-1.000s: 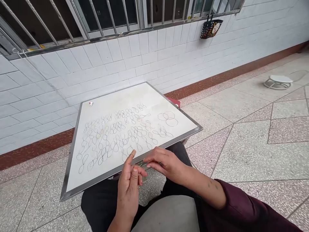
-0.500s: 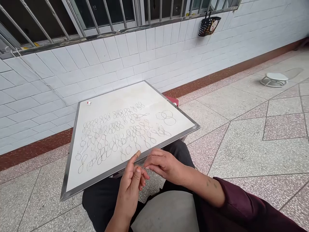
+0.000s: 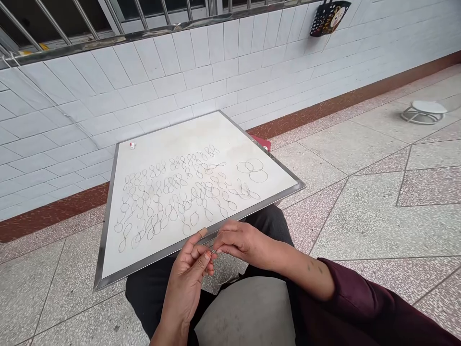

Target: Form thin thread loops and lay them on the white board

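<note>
My grey top (image 3: 248,312) is filling the bottom of my view, with dark trousers (image 3: 147,293) showing on either side and a maroon sleeve (image 3: 353,295) ending partway along my right arm. Just beyond, over the gap between my knees, my left hand (image 3: 187,274) is pinching a thin wire (image 3: 213,251), the thumb pressing in toward the fingers, while a tan wrap (image 3: 203,232) is covering the tip of my index finger. My right hand (image 3: 248,245) is gripping the same wire close beside it, its fingertips drawn together and almost meeting the left ones; a slack curve of the wire is hanging below them. Both hands are working just off the near edge of a white-topped table (image 3: 187,139), whose grey metal rim (image 3: 151,258) is running close by my knuckles. Across the tabletop, many small wire loops (image 3: 175,185) are lying in uneven rows, a lot of them twisted into figure-eights, and three larger rings (image 3: 252,166) are overlapping toward the right. A tiny white-and-red object (image 3: 133,145) is sitting near the far left corner. Farther off, a low white stool (image 3: 423,113) is standing on the speckled floor, and a black perforated basket (image 3: 326,19) is hanging against the white tiled wall (image 3: 216,65).
</note>
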`<move>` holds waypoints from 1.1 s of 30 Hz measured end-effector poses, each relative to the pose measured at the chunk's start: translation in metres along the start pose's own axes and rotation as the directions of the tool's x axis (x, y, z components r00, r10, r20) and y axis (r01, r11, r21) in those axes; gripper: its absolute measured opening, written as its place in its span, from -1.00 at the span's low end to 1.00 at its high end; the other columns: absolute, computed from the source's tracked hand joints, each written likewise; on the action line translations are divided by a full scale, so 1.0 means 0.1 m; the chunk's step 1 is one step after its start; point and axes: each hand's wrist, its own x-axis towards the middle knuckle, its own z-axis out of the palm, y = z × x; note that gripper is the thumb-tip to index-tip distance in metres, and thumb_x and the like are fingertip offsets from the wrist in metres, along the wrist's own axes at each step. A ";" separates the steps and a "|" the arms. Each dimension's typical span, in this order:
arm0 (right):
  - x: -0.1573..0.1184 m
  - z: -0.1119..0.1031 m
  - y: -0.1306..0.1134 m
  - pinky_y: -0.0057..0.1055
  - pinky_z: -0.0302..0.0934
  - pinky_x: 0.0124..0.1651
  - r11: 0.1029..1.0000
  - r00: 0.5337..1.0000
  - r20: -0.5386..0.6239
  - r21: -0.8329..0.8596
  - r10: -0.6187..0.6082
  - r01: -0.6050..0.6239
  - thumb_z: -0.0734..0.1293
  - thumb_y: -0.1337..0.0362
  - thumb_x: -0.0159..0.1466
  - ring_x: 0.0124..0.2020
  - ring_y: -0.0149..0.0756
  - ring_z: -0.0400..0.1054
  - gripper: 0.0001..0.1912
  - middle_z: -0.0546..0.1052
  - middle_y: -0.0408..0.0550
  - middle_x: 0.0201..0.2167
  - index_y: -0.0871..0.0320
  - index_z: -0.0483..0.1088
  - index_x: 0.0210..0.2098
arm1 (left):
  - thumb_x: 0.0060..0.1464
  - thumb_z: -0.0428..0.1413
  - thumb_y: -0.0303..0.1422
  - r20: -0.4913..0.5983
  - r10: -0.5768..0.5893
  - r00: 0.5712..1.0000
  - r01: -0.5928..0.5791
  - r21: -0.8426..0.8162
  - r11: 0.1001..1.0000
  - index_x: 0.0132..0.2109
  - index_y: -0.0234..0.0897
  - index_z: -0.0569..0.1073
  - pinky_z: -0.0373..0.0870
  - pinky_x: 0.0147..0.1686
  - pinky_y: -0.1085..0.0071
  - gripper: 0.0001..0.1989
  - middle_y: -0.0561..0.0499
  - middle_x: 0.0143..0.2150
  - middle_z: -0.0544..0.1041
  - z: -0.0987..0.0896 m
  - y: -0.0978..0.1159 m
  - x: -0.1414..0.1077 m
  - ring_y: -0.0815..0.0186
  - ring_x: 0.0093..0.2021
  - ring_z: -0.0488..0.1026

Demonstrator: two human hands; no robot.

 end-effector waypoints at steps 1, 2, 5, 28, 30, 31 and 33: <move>0.00 0.00 0.02 -0.43 0.35 -0.19 1.000 1.000 0.016 0.004 0.001 -0.001 0.26 0.29 0.43 -0.25 -0.34 0.38 -0.82 0.49 -0.04 -0.31 0.19 0.50 -0.17 | 0.06 0.31 -0.25 0.004 -0.011 1.000 0.011 0.014 1.000 0.23 -0.20 0.41 0.29 -0.35 0.43 -0.40 0.02 -0.33 0.52 -0.01 0.00 0.01 0.41 -0.42 0.33; 0.00 0.00 0.03 -0.42 0.36 -0.18 1.000 1.000 0.031 0.007 0.001 -0.001 0.26 0.30 0.44 -0.23 -0.34 0.38 -0.83 0.50 -0.04 -0.29 0.18 0.50 -0.16 | 0.07 0.30 -0.25 0.010 -0.022 1.000 0.022 0.027 0.999 0.23 -0.21 0.42 0.30 -0.35 0.43 -0.42 0.02 -0.33 0.52 -0.01 0.00 0.02 0.41 -0.41 0.34; 0.00 -0.01 0.07 -0.40 0.37 -0.15 1.000 0.999 0.053 0.020 -0.002 0.001 0.26 0.30 0.44 -0.20 -0.34 0.38 -0.82 0.51 -0.03 -0.26 0.17 0.51 -0.15 | 0.09 0.28 -0.26 0.038 -0.043 0.998 0.041 0.046 0.998 0.22 -0.21 0.42 0.31 -0.33 0.41 -0.45 0.02 -0.33 0.52 -0.02 0.00 0.06 0.39 -0.40 0.36; -0.01 -0.03 0.14 -0.47 0.34 -0.18 0.874 0.978 0.207 0.474 0.010 -0.109 0.26 0.09 0.43 -0.27 -0.42 0.41 -0.67 0.49 -0.07 -0.31 0.19 0.51 -0.27 | 0.02 0.34 -0.44 0.293 -0.237 0.926 0.313 -0.248 0.917 0.17 -0.18 0.48 0.44 -0.37 0.40 -0.46 0.02 -0.36 0.50 -0.03 -0.22 -0.01 0.38 -0.41 0.42; -0.01 -0.03 0.13 -0.46 0.35 -0.17 0.886 0.977 0.213 0.456 -0.009 -0.091 0.24 0.08 0.44 -0.25 -0.41 0.41 -0.65 0.50 -0.05 -0.29 0.18 0.52 -0.26 | 0.01 0.34 -0.48 0.292 -0.238 0.926 0.326 -0.303 0.896 0.15 -0.18 0.49 0.45 -0.32 0.41 -0.47 0.04 -0.37 0.49 -0.02 -0.25 -0.03 0.38 -0.38 0.44; -0.01 -0.03 0.13 -0.44 0.35 -0.15 0.897 0.978 0.209 0.434 -0.011 -0.083 0.23 0.07 0.44 -0.23 -0.40 0.41 -0.64 0.50 -0.04 -0.28 0.18 0.52 -0.25 | 0.00 0.34 -0.50 0.278 -0.239 0.930 0.326 -0.330 0.886 0.16 -0.16 0.49 0.45 -0.28 0.42 -0.45 0.05 -0.37 0.49 -0.02 -0.26 -0.04 0.39 -0.36 0.45; 0.00 -0.02 0.12 -0.39 0.34 -0.09 0.926 0.983 0.181 0.373 -0.018 -0.052 0.20 0.06 0.46 -0.19 -0.38 0.42 -0.63 0.53 -0.04 -0.27 0.16 0.52 -0.25 | -0.01 0.34 -0.52 0.233 -0.235 0.944 0.310 -0.374 0.874 0.18 -0.12 0.46 0.45 -0.22 0.41 -0.41 0.08 -0.36 0.48 0.00 -0.28 -0.06 0.40 -0.33 0.45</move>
